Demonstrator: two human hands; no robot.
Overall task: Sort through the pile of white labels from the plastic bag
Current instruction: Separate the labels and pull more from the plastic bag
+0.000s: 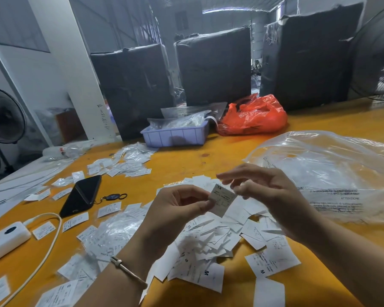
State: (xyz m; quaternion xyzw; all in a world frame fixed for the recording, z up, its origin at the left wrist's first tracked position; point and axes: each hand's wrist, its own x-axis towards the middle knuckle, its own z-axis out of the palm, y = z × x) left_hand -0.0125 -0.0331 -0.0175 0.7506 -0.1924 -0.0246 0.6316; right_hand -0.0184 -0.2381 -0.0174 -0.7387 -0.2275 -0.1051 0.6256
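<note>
Bare forearms, thin silver bangle (129,272) on left wrist

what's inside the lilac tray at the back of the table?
The lilac tray holds crumpled clear plastic bags that seem to contain white labels. The bags and the tray's walls hide anything underneath them.

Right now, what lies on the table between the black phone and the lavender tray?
In the head view, loose white labels lie scattered between the black phone and the lavender tray.

We cannot read the small print on the held label (222,200), and our right hand (262,191) is motion-blurred. Our left hand (175,209) hides part of the pile of white labels (211,240). The power bank (5,240) runs past the table's left edge.
</note>
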